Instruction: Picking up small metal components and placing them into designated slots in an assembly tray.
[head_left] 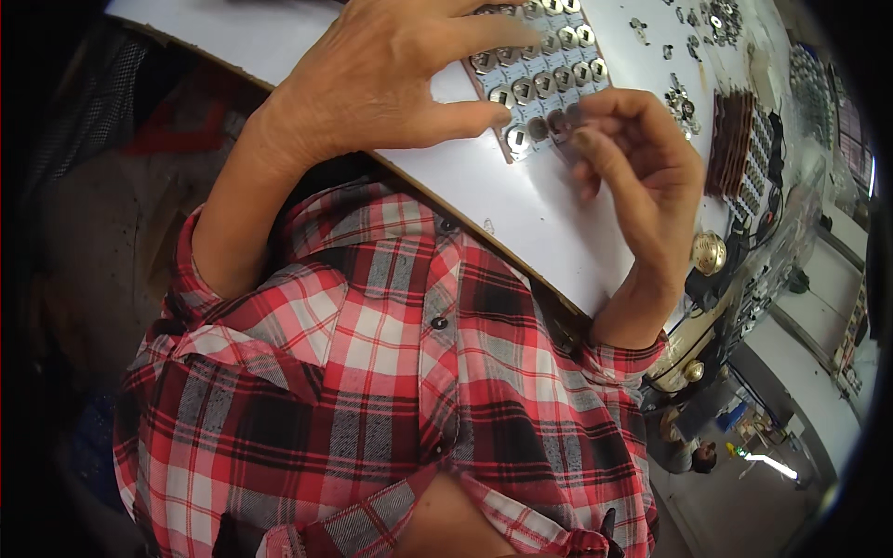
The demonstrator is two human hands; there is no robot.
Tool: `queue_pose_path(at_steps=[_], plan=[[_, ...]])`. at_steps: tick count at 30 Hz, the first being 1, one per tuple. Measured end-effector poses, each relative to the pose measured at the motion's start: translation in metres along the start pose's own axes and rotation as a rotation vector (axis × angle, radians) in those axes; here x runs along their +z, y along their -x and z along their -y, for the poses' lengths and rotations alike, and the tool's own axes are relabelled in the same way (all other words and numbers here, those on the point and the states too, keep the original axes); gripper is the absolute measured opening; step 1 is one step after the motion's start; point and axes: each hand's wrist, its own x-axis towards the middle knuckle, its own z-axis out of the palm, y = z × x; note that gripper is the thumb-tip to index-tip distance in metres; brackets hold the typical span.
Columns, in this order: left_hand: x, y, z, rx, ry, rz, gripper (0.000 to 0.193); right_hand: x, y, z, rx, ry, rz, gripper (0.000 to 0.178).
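Observation:
A light blue circuit board panel [535,109] lies on the white table, carrying several rows of round silver metal parts, most with a dark slot in the middle. Over its left side my left hand [377,79] spreads its fingers, and the thumb tip rests at the panel's left edge. At the panel's near right corner, my right hand [646,163] has thumb and index finger closed in a pinch. What sits between those fingertips, if anything, is too small and hidden to make out. Two darker round spots show in the nearest row beside the pinch.
Loose small metal parts [721,23] are scattered on the table [567,223] at the far right. A stack of brown-edged boards [730,144] stands right of my right hand. Nearer is a round brass-coloured object [709,253] by dark cables. Another person [704,456] is in the background.

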Motion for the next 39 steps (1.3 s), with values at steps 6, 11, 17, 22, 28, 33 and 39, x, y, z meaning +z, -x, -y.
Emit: queue_pose_path(at_steps=[6,11,17,22,28,33,39], plan=[[-0.009,0.001,-0.007,-0.222,-0.083,0.23,0.051,0.01,-0.003,-0.01,-0.118,0.139,0.067,0.01],[-0.009,-0.004,-0.014,-0.259,-0.005,0.17,0.048,0.01,-0.004,-0.008,-0.212,0.333,0.118,0.012],[-0.012,-0.004,-0.014,-0.227,-0.045,0.182,0.05,0.008,-0.003,-0.008,-0.208,0.333,0.108,0.012],[-0.003,0.001,-0.005,-0.067,-0.073,0.046,0.051,0.019,-0.004,-0.014,-0.203,0.263,0.008,0.012],[-0.009,-0.003,-0.013,-0.245,-0.049,0.192,0.051,0.012,-0.005,-0.01,-0.191,0.358,0.074,0.013],[0.005,-0.001,0.001,-0.242,-0.04,0.208,0.051,0.01,-0.007,-0.008,-0.276,0.4,0.08,0.011],[0.061,0.014,0.049,0.345,0.278,-0.475,0.051,-0.006,-0.007,-0.018,-0.226,0.297,0.017,0.014]])
